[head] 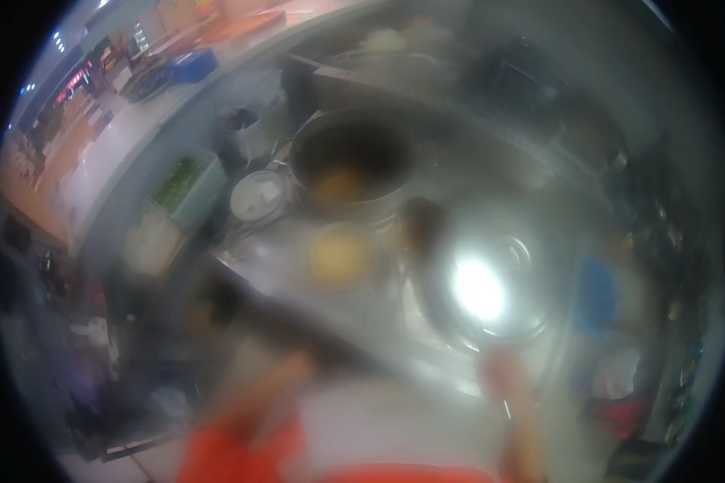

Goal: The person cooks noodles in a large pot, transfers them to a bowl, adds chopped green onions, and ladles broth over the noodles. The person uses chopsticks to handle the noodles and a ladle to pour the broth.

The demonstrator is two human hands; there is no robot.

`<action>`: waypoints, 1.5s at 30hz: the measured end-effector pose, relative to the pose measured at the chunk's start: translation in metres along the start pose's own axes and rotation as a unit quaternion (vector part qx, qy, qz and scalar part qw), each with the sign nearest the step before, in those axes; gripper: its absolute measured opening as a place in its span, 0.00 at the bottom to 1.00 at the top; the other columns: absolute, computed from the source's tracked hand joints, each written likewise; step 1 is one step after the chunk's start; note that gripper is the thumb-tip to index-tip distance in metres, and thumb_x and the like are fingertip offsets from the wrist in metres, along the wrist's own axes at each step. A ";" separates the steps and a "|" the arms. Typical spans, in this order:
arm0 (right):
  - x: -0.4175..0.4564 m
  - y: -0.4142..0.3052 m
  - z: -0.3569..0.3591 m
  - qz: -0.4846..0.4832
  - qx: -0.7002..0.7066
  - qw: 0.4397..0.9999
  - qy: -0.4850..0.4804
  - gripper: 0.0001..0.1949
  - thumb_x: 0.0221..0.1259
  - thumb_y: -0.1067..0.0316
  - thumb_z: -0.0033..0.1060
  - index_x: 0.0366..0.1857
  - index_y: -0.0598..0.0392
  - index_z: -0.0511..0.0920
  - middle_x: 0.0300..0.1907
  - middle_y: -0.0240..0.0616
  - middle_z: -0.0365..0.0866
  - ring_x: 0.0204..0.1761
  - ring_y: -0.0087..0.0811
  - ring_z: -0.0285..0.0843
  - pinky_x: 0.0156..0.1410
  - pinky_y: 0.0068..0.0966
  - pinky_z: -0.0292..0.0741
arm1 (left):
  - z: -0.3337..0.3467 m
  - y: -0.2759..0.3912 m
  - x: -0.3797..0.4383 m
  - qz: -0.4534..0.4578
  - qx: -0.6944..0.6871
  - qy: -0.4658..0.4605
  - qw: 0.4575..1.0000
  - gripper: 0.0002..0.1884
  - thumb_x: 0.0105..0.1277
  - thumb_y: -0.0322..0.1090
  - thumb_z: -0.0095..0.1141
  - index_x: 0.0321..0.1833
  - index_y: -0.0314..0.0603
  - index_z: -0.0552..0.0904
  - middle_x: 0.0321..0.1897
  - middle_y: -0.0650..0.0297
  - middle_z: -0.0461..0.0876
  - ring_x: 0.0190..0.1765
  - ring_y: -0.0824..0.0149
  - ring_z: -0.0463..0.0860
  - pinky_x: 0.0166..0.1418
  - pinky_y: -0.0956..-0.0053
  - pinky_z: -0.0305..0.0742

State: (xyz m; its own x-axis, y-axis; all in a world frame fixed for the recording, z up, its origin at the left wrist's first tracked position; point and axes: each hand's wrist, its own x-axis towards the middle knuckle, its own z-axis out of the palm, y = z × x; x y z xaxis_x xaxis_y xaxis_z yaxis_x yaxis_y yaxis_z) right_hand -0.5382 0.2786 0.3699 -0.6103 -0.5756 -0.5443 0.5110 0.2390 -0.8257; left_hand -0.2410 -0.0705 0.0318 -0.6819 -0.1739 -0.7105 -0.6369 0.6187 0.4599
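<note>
The view is badly blurred. My left hand [296, 362], below an orange-red sleeve, is near the front edge of a steel counter [278, 247]; I cannot make out its fingers or anything in them. My right hand [500, 365] is at the near rim of a large round shiny metal lid or pan [531, 290], and whether it grips the rim is unclear. A round yellow-filled vessel [340, 256] stands in the middle of the counter. Behind it is a wide deep pot [393, 145] with a dark inside and something orange-yellow low in it.
A white tub [257, 196] with pale contents sits left of the pot. Farther left is a container of chopped greens [181, 181]. A dark brown object [423, 223] lies beside the metal round. To the right are a blue object [597, 296] and a red one [621, 416].
</note>
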 end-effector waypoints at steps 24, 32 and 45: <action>0.450 -0.163 0.191 -0.060 -0.718 0.692 -0.044 0.11 0.50 0.72 0.48 0.20 0.68 0.79 0.24 0.58 0.81 0.33 0.52 0.84 0.41 0.40 0.79 | 0.023 -0.103 -0.147 -0.321 -0.485 0.174 0.795 0.15 0.63 0.37 0.52 0.44 0.30 0.81 0.28 0.55 0.86 0.32 0.66 0.84 0.38 0.71 0.78; 0.520 -0.145 0.174 -0.012 -0.731 0.676 -0.096 0.12 0.48 0.74 0.48 0.13 0.67 0.79 0.17 0.55 0.80 0.25 0.48 0.84 0.36 0.39 0.80 | -0.023 -0.034 -0.202 -0.426 -0.487 0.131 0.751 0.15 0.62 0.37 0.51 0.42 0.31 0.81 0.29 0.55 0.86 0.32 0.66 0.85 0.36 0.71 0.78; 0.427 -0.154 0.118 0.459 0.034 0.877 -0.141 0.09 0.67 0.66 0.46 0.34 0.60 0.72 0.21 0.36 0.74 0.10 0.15 0.62 0.08 0.12 0.61 | -0.331 -0.044 -0.179 -0.032 -0.183 0.550 0.814 0.06 0.62 0.28 0.55 0.40 0.37 0.80 0.32 0.50 0.81 0.35 0.50 0.82 0.40 0.64 0.76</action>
State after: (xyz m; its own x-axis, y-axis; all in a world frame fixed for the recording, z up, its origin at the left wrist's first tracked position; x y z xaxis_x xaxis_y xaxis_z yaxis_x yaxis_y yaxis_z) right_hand -0.8062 -0.0961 0.2819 0.2461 -0.3384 -0.9082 0.7488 0.6614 -0.0435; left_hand -0.2100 -0.3202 0.3156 -0.4255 -0.9018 0.0753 -0.6108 0.3477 0.7113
